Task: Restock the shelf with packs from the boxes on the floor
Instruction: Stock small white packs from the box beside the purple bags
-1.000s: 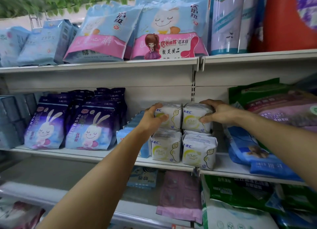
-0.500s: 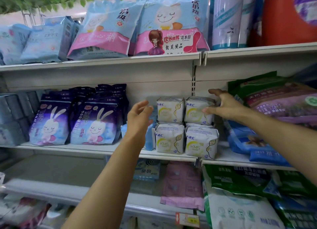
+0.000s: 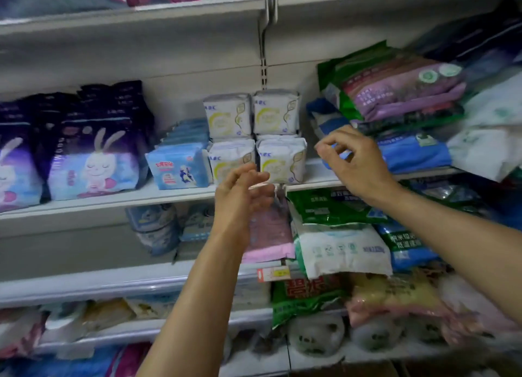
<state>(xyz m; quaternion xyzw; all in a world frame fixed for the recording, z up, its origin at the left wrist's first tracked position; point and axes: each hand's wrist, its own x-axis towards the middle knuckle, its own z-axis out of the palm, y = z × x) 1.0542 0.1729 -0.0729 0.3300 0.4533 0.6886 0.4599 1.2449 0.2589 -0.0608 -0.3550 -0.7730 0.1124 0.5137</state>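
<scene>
Hands empty, your left hand [image 3: 243, 195] and right hand [image 3: 356, 162] loosely curled: a careless brush could topple the stacked white soft packs [image 3: 254, 136] off the white metal shelf [image 3: 113, 204].

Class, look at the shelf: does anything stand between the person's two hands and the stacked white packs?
Nothing visible does. The left hand and right hand hang empty in front of the four white plastic-wrapped packs, stacked two on two on the white shelf.
</scene>
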